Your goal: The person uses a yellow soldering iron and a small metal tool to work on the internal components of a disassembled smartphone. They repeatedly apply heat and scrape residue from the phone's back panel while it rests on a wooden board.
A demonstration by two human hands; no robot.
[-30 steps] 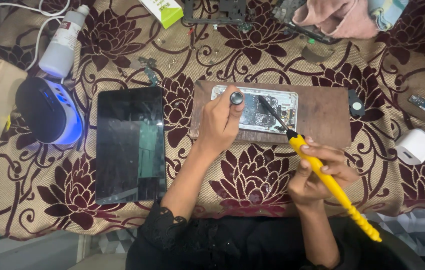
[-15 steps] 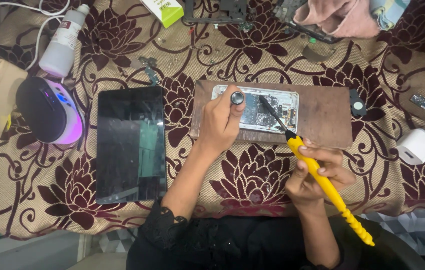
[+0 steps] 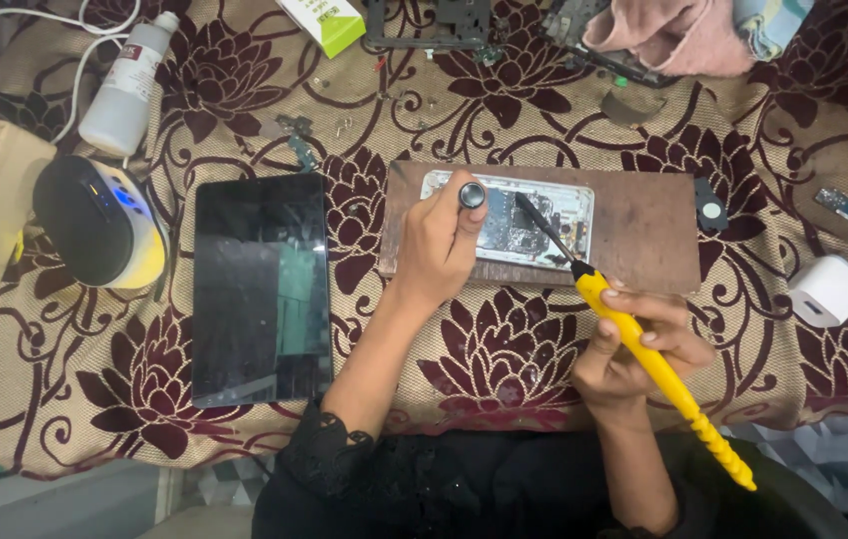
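My left hand (image 3: 441,243) was closed around a small black-capped tool (image 3: 472,195), held upright over the near end of the opened phone (image 3: 519,220); the fingers were curled together about its shaft, and the heel of the hand lay on the brown wooden board (image 3: 643,235) that carried the phone; my right hand (image 3: 633,344) was clamped on the yellow handle of a long tool (image 3: 658,369), thumb and fingers wrapped round it, below the board's front edge; its dark tip (image 3: 544,230) slanted up and left onto the phone's exposed insides, just beside the capped tool; whether the tip actually touched a part I could not tell; the phone lay flat, back off, on the left half of the board, which sat on a tan cloth (image 3: 504,359) patterned with maroon flowers; to the left of the board lay a dark tablet (image 3: 262,289), screen up; farther left stood a rounded black and yellow device (image 3: 99,222) showing a blue light; a white bottle (image 3: 129,85) lay tilted near the far left corner; a white charger block (image 3: 828,289) sat to the right of the board; a pink cloth (image 3: 673,35) was bunched at the far edge.
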